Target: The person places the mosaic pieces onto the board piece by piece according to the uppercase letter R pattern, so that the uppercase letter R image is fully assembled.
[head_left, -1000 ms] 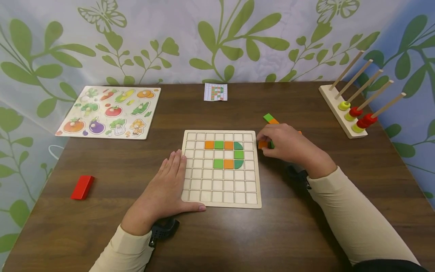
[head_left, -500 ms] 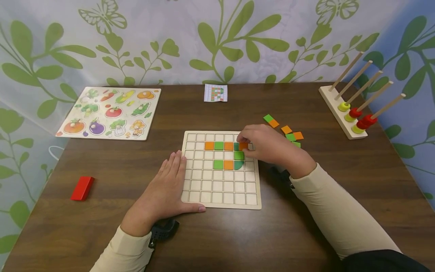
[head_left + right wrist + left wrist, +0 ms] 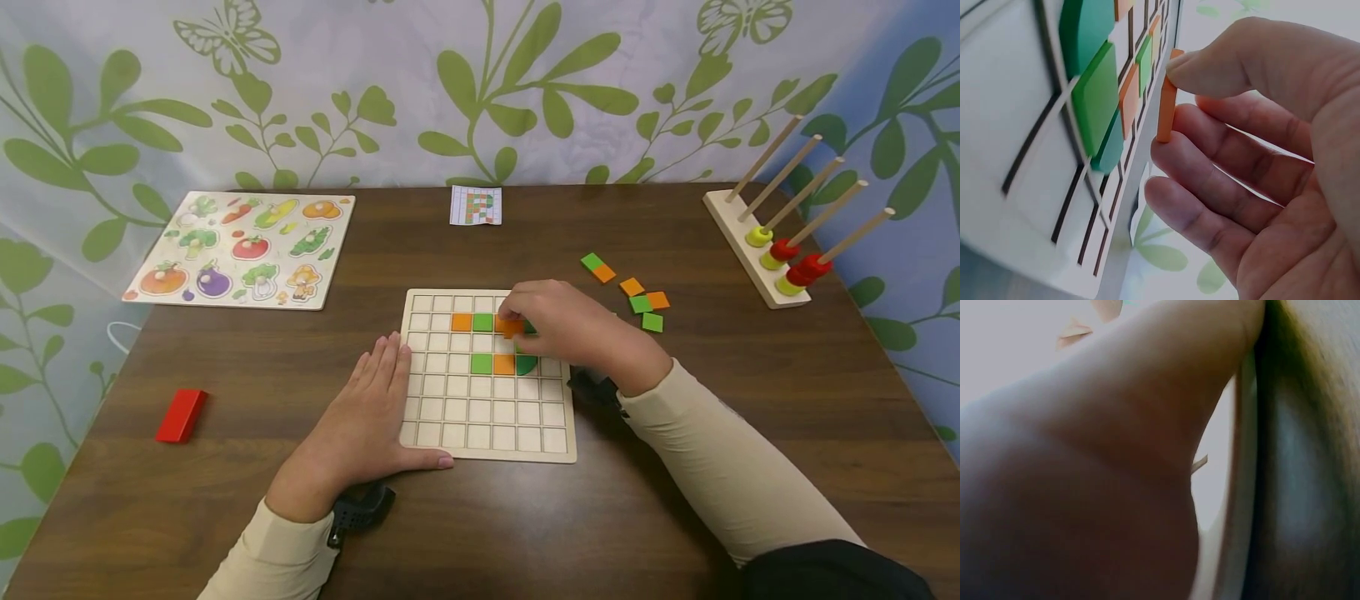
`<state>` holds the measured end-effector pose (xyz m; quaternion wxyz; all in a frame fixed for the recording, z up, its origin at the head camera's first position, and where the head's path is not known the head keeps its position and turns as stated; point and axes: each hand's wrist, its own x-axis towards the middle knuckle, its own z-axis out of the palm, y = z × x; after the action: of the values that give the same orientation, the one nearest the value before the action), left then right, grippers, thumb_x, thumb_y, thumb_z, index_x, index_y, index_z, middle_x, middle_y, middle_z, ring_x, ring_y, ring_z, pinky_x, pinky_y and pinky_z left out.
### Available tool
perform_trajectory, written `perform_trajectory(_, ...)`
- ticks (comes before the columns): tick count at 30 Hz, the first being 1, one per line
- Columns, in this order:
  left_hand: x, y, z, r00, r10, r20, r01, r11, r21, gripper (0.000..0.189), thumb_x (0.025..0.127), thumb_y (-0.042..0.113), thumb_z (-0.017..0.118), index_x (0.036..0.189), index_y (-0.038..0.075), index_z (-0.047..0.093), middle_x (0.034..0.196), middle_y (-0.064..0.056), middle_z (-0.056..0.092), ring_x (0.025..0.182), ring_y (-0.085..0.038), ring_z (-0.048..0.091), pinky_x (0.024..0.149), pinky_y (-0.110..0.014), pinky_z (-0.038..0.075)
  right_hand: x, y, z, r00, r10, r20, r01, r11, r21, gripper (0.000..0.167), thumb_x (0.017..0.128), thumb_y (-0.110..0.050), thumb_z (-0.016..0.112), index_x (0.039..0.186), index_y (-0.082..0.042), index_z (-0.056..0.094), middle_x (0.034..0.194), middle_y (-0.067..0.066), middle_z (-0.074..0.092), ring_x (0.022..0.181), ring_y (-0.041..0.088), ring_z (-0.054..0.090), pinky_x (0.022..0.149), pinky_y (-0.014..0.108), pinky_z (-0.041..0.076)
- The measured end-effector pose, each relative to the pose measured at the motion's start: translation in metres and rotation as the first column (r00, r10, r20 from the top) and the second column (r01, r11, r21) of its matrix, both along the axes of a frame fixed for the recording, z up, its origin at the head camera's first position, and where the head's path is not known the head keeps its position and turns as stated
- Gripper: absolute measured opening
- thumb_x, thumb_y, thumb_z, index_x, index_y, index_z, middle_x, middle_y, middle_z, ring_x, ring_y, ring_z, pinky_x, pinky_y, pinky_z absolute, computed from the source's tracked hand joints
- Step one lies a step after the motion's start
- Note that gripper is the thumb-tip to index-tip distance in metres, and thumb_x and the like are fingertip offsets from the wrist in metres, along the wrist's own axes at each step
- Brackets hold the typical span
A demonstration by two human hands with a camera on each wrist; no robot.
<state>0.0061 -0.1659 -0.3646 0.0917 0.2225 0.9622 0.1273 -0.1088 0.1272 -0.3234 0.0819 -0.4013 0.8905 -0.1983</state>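
Observation:
My right hand (image 3: 558, 321) pinches an orange square tile (image 3: 1168, 103) between thumb and fingers, held over the upper part of the wooden grid board (image 3: 450, 433). Under and around it, set tiles show: an orange tile (image 3: 461, 322), a green tile (image 3: 482, 322), and in a lower row a green tile (image 3: 481, 363), an orange tile (image 3: 503, 364) and a dark green rounded tile (image 3: 527, 365). The right hand partly hides the upper right tiles. My left hand (image 3: 367, 417) lies with straight fingers along the board's left edge, thumb at the front edge.
Several loose tiles (image 3: 641, 303) lie right of the board. A small pattern card (image 3: 476, 205) is at the back. A vegetable puzzle (image 3: 247, 250) lies back left, with a red block (image 3: 182, 416) before it. A peg stand (image 3: 757, 246) with rings stands back right.
The right hand has moved left from the loose tiles onto the board, carrying the orange tile across the upper row. The left hand stays in place.

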Motion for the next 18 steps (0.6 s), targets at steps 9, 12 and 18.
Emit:
perform_trajectory(9,0.000,0.000,0.000,1.000,0.002,0.002,-0.002,1.000,0.001,0.148,0.071,0.094,0.063,0.162,-0.012,0.016,0.170,-0.031,0.010,0.157,-0.043,0.009,0.124,-0.054,0.015,0.001,-0.019,-0.001,0.999,0.049,-0.018,-0.049,0.999,-0.014,0.026,0.089,-0.008,0.086,0.112,-0.004,0.077,0.109,0.003,0.070,0.097,0.018,0.064,0.087,0.035,0.055)
perform_trajectory(12,0.001,0.000,0.000,1.000,-0.002,-0.002,0.002,1.000,0.002,0.148,0.072,0.094,0.064,0.162,-0.012,0.015,0.170,-0.031,0.009,0.157,-0.043,0.009,0.124,-0.055,0.015,0.001,-0.025,-0.003,0.996,0.079,-0.037,-0.080,0.996,-0.029,0.021,0.090,-0.007,0.084,0.110,-0.004,0.076,0.106,0.003,0.069,0.095,0.018,0.063,0.085,0.035,0.055)
perform_trajectory(18,0.001,-0.001,0.000,0.999,-0.017,-0.028,0.017,1.000,0.005,0.147,0.073,0.093,0.064,0.161,-0.014,0.016,0.169,-0.033,0.010,0.156,-0.045,0.010,0.124,-0.055,0.016,0.002,-0.035,-0.005,0.994,0.099,-0.035,-0.100,0.995,-0.028,0.017,0.092,-0.004,0.080,0.108,-0.003,0.075,0.104,0.004,0.070,0.092,0.019,0.063,0.085,0.035,0.054)
